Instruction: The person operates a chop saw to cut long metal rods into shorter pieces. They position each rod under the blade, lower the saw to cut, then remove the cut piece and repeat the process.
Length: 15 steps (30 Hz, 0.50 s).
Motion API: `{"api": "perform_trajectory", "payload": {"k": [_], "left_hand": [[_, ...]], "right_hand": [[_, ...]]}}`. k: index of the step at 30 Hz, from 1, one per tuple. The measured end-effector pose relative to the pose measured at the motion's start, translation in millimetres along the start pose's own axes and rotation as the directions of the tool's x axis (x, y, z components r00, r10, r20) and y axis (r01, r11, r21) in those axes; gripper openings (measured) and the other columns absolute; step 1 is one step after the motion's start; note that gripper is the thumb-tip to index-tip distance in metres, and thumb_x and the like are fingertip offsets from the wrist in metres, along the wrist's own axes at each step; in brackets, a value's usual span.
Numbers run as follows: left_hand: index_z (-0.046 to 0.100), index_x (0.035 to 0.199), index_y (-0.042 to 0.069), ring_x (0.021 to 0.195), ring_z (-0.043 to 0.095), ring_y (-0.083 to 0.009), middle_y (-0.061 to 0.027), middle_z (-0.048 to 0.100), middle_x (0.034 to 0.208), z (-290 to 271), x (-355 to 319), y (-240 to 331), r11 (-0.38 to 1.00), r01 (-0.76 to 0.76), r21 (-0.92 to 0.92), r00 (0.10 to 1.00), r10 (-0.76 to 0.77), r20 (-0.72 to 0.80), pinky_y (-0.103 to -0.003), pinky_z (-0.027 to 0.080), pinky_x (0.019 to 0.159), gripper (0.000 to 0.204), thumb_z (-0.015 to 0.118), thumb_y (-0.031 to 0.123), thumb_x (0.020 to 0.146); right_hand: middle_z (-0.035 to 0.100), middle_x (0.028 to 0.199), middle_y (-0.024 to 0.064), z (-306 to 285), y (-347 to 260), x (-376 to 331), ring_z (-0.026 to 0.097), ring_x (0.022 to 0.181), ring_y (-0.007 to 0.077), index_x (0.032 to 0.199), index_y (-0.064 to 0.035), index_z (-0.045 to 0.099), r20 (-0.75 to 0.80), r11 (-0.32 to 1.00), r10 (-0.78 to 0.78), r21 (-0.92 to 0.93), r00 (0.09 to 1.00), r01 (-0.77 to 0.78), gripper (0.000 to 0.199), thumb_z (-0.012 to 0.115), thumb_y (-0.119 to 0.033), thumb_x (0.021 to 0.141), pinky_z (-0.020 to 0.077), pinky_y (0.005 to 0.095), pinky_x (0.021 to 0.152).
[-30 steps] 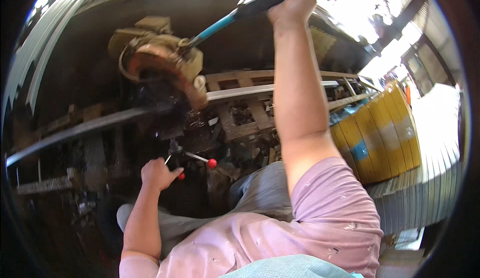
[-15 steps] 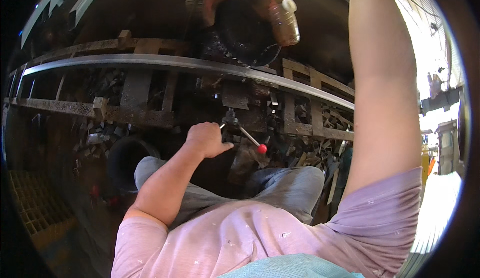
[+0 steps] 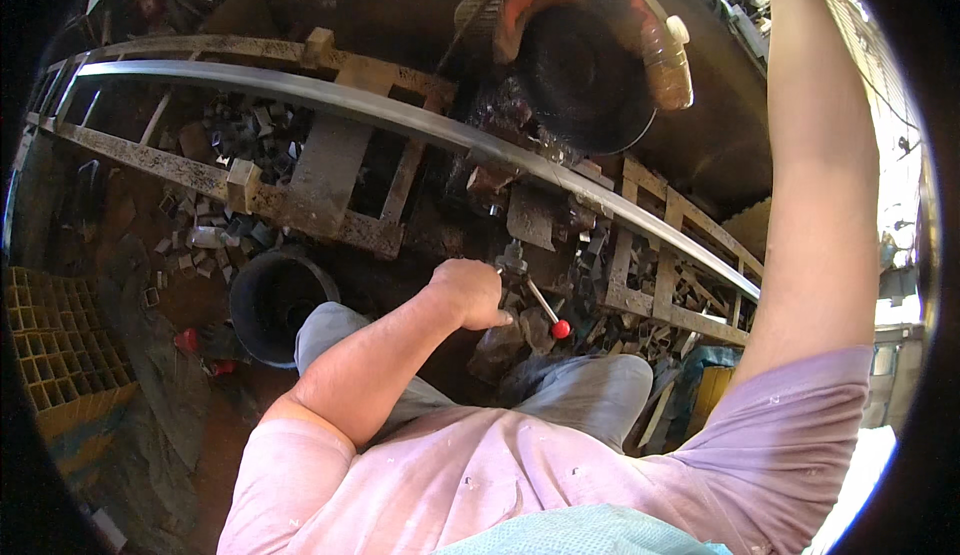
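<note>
My left hand [image 3: 470,293] is closed at the hub of a multi-spoke clamp handle [image 3: 513,261]. Its fingers wrap around one spoke, most of which they hide, and the thumb sticks out to the side. Another spoke of that handle slants down to the right and ends in a red ball knob [image 3: 561,329]. A long pale metal bar [image 3: 350,101] lies across the machine in front of me, beneath the dark round saw guard [image 3: 585,75]. My right arm [image 3: 825,175] reaches up along the right side, and its hand lies beyond the top edge.
A plastic bottle [image 3: 668,73] hangs beside the orange-red housing. Rusty rack frames [image 3: 150,155] carry the bar, with many cut metal offcuts [image 3: 262,127] below. A black bucket [image 3: 250,305] stands by my left knee. Stacked yellow square tubes [image 3: 65,340] are at far left.
The view has turned, so the machine, bar and bucket sit further right or lower in it. My left hand stays on the handle; my right arm remains raised.
</note>
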<state>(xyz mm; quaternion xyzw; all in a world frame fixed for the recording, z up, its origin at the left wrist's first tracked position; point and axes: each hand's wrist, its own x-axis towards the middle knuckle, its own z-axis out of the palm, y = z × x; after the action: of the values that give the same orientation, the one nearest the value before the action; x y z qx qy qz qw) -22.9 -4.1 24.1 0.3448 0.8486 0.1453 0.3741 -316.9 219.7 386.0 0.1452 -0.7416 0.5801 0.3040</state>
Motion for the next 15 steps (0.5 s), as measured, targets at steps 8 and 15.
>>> {"api": "perform_trajectory", "payload": {"k": [8,15], "left_hand": [[0.077,0.114,-0.001,0.108,0.075,-0.0357,-0.0167,0.078,0.114,14,-3,0,0.998,0.044,0.054,0.996,-0.040,-0.076,-0.048,0.062,0.090,0.074,0.072,0.069,0.090],[0.082,0.102,0.006,0.104,0.077,-0.0324,-0.0152,0.080,0.108,19,-6,26,0.971,0.238,0.019,0.936,-0.224,-0.270,-0.044,0.062,0.089,0.059,0.079,0.062,0.085]], "right_hand": [[0.070,0.096,0.0112,-60,16,-218,0.064,0.086,0.0260,0.110,-0.0045,0.069,-0.164,0.883,-0.241,-0.447,0.956,0.146,0.024,0.059,-0.026,0.109,0.0527,0.0433,0.080],[0.074,0.127,0.0247,-102,114,-545,0.070,0.118,0.0337,0.125,0.0012,0.073,0.144,0.448,0.821,-0.762,0.552,-0.467,0.063,0.060,-0.058,0.105,0.0519,0.0407,0.107]]}}
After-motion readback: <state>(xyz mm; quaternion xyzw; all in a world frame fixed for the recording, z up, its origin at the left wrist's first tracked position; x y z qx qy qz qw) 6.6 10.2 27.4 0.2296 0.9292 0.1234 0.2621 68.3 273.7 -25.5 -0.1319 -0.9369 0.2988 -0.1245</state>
